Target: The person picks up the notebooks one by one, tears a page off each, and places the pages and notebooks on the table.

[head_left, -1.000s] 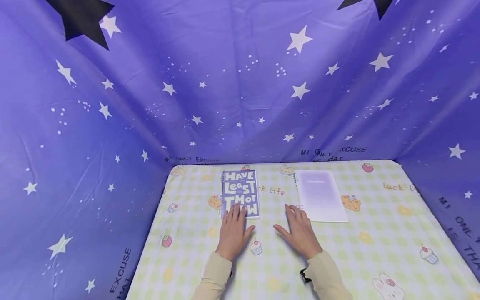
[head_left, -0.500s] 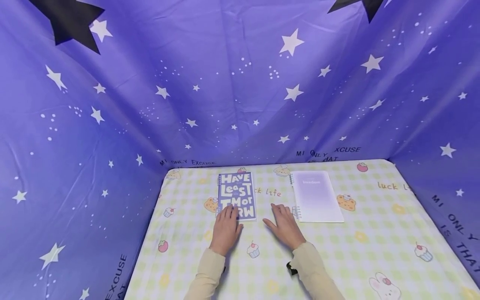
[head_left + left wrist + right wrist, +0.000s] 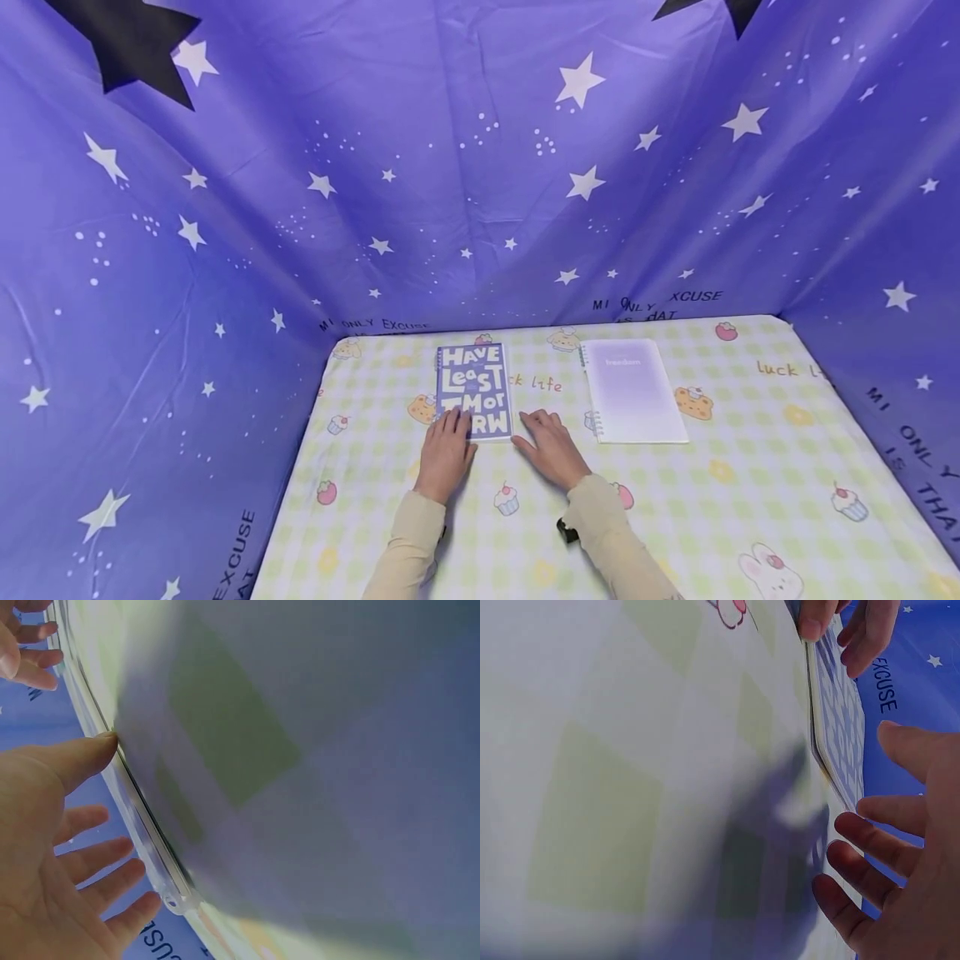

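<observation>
A blue spiral notebook (image 3: 477,380) with large white lettering lies closed on the table, left of centre in the head view. My left hand (image 3: 444,458) rests over its lower left part, fingers laid out straight. In the left wrist view, the thumb of the left hand (image 3: 45,840) is at the notebook's near edge. Just right of the same notebook, my right hand (image 3: 553,452) is low over the tablecloth, its thumb close to the lower right corner. The right wrist view has the right hand (image 3: 911,855) with relaxed, spread fingers beside the notebook (image 3: 838,712), holding nothing.
A pale purple spiral notebook (image 3: 637,400) marked "freedom" lies to the right. Green checked cloth (image 3: 750,517) with cartoon prints covers the table. Purple star-patterned curtains (image 3: 465,183) stand along its back and sides. A dark device (image 3: 567,530) shows at the right wrist.
My right hand has moved left, away from the pale notebook and toward the blue one. My left hand stays on the blue notebook, shifted slightly. The camera view has turned a little.
</observation>
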